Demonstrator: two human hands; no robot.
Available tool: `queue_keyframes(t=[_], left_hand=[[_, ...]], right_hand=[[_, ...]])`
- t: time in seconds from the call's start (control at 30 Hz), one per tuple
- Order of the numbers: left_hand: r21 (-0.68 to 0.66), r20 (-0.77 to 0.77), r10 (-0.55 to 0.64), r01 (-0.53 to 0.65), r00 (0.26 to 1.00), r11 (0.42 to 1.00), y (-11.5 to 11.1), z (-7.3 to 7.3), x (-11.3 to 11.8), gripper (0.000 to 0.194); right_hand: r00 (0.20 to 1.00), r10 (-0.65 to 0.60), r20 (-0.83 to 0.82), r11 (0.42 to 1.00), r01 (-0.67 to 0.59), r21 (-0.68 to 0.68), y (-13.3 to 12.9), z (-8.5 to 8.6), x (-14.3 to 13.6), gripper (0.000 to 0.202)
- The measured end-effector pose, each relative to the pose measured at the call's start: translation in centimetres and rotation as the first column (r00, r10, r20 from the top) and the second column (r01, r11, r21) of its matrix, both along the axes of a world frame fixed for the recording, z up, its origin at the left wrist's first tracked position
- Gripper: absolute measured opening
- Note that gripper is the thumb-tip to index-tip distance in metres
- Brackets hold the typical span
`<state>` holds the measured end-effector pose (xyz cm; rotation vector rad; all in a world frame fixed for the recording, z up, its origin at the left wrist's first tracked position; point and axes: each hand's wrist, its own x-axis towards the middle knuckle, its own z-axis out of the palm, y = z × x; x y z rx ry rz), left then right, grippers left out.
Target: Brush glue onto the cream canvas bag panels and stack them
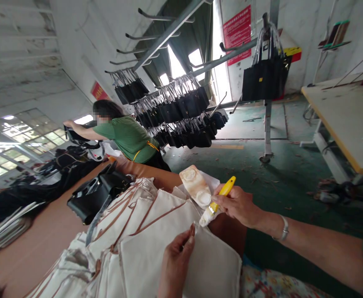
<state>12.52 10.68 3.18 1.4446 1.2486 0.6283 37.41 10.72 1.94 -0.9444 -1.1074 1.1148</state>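
Observation:
In the head view, my right hand (235,203) grips a brush with a yellow handle (227,186); white matter coats its bristles, which are at the far edge of a cream fabric piece (212,256). My left hand (179,254) pinches that edge, where a small brown tip shows between thumb and fingers. Just beyond the brush lies a stained tan container (193,179) with round openings, one holding something white. More cream pieces with brown edging (144,207) are piled to the left of my hands.
A black bag (96,192) sits on the brown table (51,223), left of the pile. Past the table a person in a green shirt (127,134) handles a dark item. Racks of black bags (184,103) stand behind. At right is another table (339,124).

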Motion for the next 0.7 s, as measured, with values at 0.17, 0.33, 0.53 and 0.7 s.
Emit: queue_keyframes(t=[0.17, 0.33, 0.53, 0.7], left_hand=[[-0.069, 0.038, -0.037, 0.039, 0.999, 0.997, -0.8, 0.2, 0.1, 0.051], [-0.098, 0.069, -0.071, 0.077, 0.995, 0.992, -1.3, -0.3, -0.1, 0.052], [-0.096, 0.09, -0.081, 0.09, 0.993, 0.991, -1.8, -0.1, 0.0, 0.047], [0.243, -0.131, -0.017, 0.048, 0.991, 0.969, -3.6, 0.9, 0.5, 0.033]], right_hand=[[0.986, -0.032, 0.161, 0.992, 0.011, 0.128, -0.3, 1.3, -1.2, 0.018], [0.964, -0.171, 0.204, 0.972, 0.131, 0.195, -0.9, 2.2, -0.8, 0.02], [0.965, -0.113, 0.238, 0.969, 0.054, 0.24, -2.1, 1.9, -0.8, 0.013], [0.973, -0.193, 0.127, 0.966, 0.165, 0.202, -1.9, 2.8, 0.2, 0.016]])
